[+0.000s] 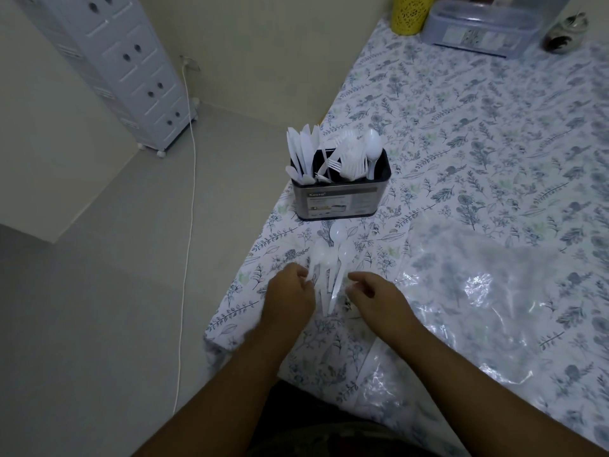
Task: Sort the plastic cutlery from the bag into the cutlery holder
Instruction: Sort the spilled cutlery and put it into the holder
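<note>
We look down on a bench covered with a floral cloth. Near its left edge stands the cutlery holder, dark inside with a labelled metal front. Its left compartment holds upright white knives, the middle one forks, and at its right end we see 2 spoons standing bowl up.

Just in front of the holder, on the cloth, lies a small cluster of loose white spoons, bowls pointing toward the holder and handles toward us; we count about 3, though they blur into the pale cloth.

Our left hand sits at the left of that cluster with its fingers curled in narrow against the spoon handles; we cannot tell whether they actually grip one. Our right hand is at the right side of the cluster, fingers loosely bent and partly apart, holding nothing that we can make out.

To the right of the hands the clear plastic bag lies flat and crumpled on the bench.

At the far end stand a yellow perforated container, a clear plastic box and a small dark jar. Off the bench to the left, a white drawer unit stands on the floor, with a white cable trailing beside it.
</note>
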`<action>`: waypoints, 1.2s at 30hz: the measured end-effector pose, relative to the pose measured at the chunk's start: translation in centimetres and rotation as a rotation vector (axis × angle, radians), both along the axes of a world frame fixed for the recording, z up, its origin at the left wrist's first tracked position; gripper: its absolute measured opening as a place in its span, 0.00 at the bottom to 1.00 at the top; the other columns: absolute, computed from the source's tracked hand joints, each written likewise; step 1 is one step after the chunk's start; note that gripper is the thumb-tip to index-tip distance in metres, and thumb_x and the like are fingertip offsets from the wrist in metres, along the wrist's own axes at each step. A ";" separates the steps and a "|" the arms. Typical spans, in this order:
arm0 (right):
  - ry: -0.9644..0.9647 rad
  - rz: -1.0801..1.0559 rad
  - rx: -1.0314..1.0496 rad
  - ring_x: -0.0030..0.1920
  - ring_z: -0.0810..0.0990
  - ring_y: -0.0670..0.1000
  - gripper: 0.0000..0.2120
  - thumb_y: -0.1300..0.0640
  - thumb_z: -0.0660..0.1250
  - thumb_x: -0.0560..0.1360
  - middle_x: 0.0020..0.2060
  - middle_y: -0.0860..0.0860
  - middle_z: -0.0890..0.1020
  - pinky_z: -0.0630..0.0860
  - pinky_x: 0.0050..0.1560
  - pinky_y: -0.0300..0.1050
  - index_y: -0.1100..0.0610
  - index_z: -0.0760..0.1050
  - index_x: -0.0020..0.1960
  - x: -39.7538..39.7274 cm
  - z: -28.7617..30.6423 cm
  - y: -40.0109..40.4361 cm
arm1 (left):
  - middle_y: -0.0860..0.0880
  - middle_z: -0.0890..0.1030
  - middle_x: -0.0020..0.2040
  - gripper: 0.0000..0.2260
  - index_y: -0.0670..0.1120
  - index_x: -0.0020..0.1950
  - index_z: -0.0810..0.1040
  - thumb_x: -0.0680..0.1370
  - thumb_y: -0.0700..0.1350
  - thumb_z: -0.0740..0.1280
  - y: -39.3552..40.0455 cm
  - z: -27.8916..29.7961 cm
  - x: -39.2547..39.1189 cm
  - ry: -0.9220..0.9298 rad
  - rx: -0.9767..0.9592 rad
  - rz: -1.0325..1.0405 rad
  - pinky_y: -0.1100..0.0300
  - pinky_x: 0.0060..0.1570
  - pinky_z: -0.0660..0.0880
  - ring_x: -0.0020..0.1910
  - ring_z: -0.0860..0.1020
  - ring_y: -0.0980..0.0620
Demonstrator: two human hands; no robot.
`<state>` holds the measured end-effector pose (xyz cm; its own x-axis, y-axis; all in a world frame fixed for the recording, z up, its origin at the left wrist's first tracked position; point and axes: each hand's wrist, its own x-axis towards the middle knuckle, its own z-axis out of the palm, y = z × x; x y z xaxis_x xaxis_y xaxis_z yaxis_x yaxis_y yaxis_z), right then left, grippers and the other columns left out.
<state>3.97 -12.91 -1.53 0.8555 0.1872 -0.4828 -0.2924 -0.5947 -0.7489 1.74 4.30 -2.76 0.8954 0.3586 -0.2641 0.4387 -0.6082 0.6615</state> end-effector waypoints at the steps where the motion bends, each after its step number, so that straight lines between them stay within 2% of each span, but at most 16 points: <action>1: 0.073 -0.060 0.083 0.56 0.81 0.47 0.16 0.47 0.66 0.81 0.57 0.48 0.83 0.79 0.58 0.47 0.49 0.77 0.67 0.0 0.3 0.1 | 0.56 0.78 0.42 0.04 0.46 0.54 0.78 0.79 0.42 0.69 -0.8 0.5 -0.3 -0.012 -0.069 -0.037 0.75 0.35 0.69 0.41 0.78 0.60; 4: 0.187 -0.164 0.233 0.51 0.85 0.53 0.11 0.48 0.65 0.81 0.47 0.53 0.86 0.84 0.54 0.56 0.55 0.80 0.48 -0.1 1.3 0.3 | 0.57 0.80 0.41 0.04 0.48 0.51 0.81 0.79 0.47 0.70 -3.0 1.3 -1.8 -0.015 -0.243 -0.162 0.75 0.36 0.71 0.39 0.78 0.64; 6: 0.168 -0.226 0.247 0.44 0.85 0.56 0.11 0.56 0.64 0.80 0.40 0.55 0.85 0.83 0.50 0.57 0.56 0.78 0.40 -0.4 1.6 0.1 | 0.56 0.80 0.40 0.04 0.48 0.47 0.82 0.79 0.48 0.70 -3.4 0.8 -2.3 -0.092 -0.199 -0.184 0.75 0.38 0.71 0.39 0.78 0.64; 9: 0.226 -0.376 0.278 0.34 0.81 0.54 0.09 0.63 0.60 0.80 0.36 0.57 0.82 0.82 0.38 0.51 0.60 0.74 0.43 -0.6 1.3 -0.5 | 0.54 0.75 0.45 0.04 0.49 0.48 0.77 0.77 0.46 0.71 -2.4 -0.5 -2.1 -0.154 -0.005 -0.157 0.72 0.43 0.68 0.44 0.73 0.60; 11: 0.262 -0.434 0.284 0.31 0.77 0.52 0.07 0.64 0.59 0.80 0.36 0.57 0.79 0.75 0.30 0.47 0.61 0.73 0.45 -0.9 1.0 -1.1 | 0.54 0.74 0.47 0.08 0.49 0.51 0.75 0.76 0.44 0.72 -1.4 -1.3 -1.9 -0.090 0.008 -0.105 0.69 0.44 0.68 0.47 0.73 0.57; 12: 0.272 -0.444 0.284 0.31 0.75 0.52 0.06 0.63 0.59 0.80 0.36 0.57 0.79 0.71 0.29 0.45 0.60 0.72 0.45 -1.1 0.9 -1.3 | 0.54 0.74 0.45 0.08 0.50 0.50 0.74 0.76 0.43 0.71 -1.0 -1.6 -1.8 -0.059 0.002 -0.086 0.67 0.42 0.69 0.46 0.74 0.55; 15: 0.307 -0.476 0.331 0.33 0.76 0.54 0.06 0.65 0.60 0.80 0.35 0.57 0.78 0.74 0.33 0.49 0.59 0.70 0.44 -1.5 0.2 -1.5 | 0.55 0.75 0.41 0.07 0.50 0.48 0.74 0.78 0.39 0.69 -0.4 -1.9 -1.8 -0.045 -0.008 -0.053 0.71 0.35 0.67 0.39 0.75 0.57; 18: 0.324 -0.512 0.404 0.40 0.82 0.56 0.08 0.65 0.61 0.79 0.40 0.59 0.81 0.82 0.43 0.53 0.58 0.78 0.53 -1.4 0.1 -1.0 | 0.56 0.79 0.42 0.05 0.48 0.54 0.79 0.79 0.40 0.68 -1.0 -1.0 -2.3 -0.075 -0.159 0.026 0.76 0.36 0.72 0.39 0.77 0.63; 20: 0.329 -0.543 0.460 0.45 0.84 0.56 0.08 0.63 0.62 0.80 0.44 0.60 0.83 0.83 0.50 0.56 0.58 0.78 0.56 -1.1 0.1 -0.7 | 0.53 0.83 0.43 0.06 0.48 0.54 0.80 0.78 0.42 0.71 -2.0 0.1 -2.9 -0.037 -0.336 0.032 0.71 0.39 0.77 0.40 0.81 0.59; 22: 0.344 -0.527 0.501 0.49 0.85 0.58 0.08 0.58 0.64 0.82 0.47 0.59 0.84 0.83 0.57 0.60 0.58 0.78 0.58 -0.9 0.3 -0.6 | 0.50 0.85 0.44 0.07 0.47 0.55 0.82 0.78 0.42 0.72 -3.1 0.8 -3.5 0.029 -0.515 -0.009 0.61 0.43 0.83 0.41 0.85 0.55; 24: 0.335 -0.490 0.503 0.50 0.86 0.60 0.10 0.54 0.66 0.81 0.48 0.59 0.86 0.82 0.57 0.62 0.59 0.78 0.59 -0.9 0.3 -0.6 | 0.49 0.86 0.43 0.06 0.46 0.54 0.83 0.78 0.41 0.71 -3.8 1.0 -3.8 0.031 -0.575 -0.087 0.55 0.45 0.84 0.41 0.86 0.53; 26: 0.301 -0.468 0.468 0.49 0.86 0.59 0.08 0.56 0.66 0.81 0.48 0.59 0.86 0.84 0.53 0.58 0.59 0.78 0.57 -1.1 0.5 -0.7 | 0.52 0.86 0.39 0.05 0.48 0.51 0.85 0.77 0.45 0.72 -4.1 0.7 -3.7 -0.028 -0.468 -0.171 0.60 0.43 0.82 0.38 0.85 0.57; 29: 0.314 -0.492 0.480 0.44 0.86 0.58 0.06 0.60 0.65 0.82 0.47 0.60 0.84 0.84 0.48 0.55 0.59 0.78 0.57 -1.6 0.7 -1.0 | 0.54 0.81 0.33 0.05 0.47 0.42 0.82 0.77 0.45 0.71 -3.8 0.4 -2.8 -0.120 -0.236 -0.183 0.73 0.33 0.72 0.33 0.79 0.62; 31: 0.342 -0.490 0.471 0.38 0.81 0.56 0.07 0.59 0.63 0.83 0.46 0.60 0.83 0.81 0.43 0.58 0.58 0.78 0.58 -2.0 0.8 -1.4 | 0.54 0.78 0.35 0.05 0.46 0.42 0.78 0.77 0.45 0.71 -3.2 0.0 -1.8 -0.142 -0.114 -0.115 0.72 0.32 0.70 0.34 0.77 0.60; 33: 0.359 -0.484 0.453 0.33 0.75 0.52 0.08 0.59 0.61 0.84 0.45 0.60 0.82 0.74 0.33 0.50 0.57 0.77 0.59 -2.4 0.7 -1.8 | 0.53 0.76 0.39 0.07 0.47 0.45 0.74 0.76 0.45 0.72 -2.7 -0.8 -0.9 -0.111 -0.031 -0.065 0.70 0.32 0.66 0.37 0.74 0.59; 36: 0.387 -0.499 0.428 0.29 0.74 0.49 0.10 0.61 0.59 0.83 0.42 0.58 0.81 0.69 0.29 0.43 0.56 0.76 0.61 -2.8 0.4 -2.2 | 0.51 0.75 0.41 0.09 0.47 0.47 0.71 0.75 0.42 0.71 -2.4 -1.9 0.1 -0.024 0.029 -0.082 0.67 0.33 0.65 0.38 0.74 0.54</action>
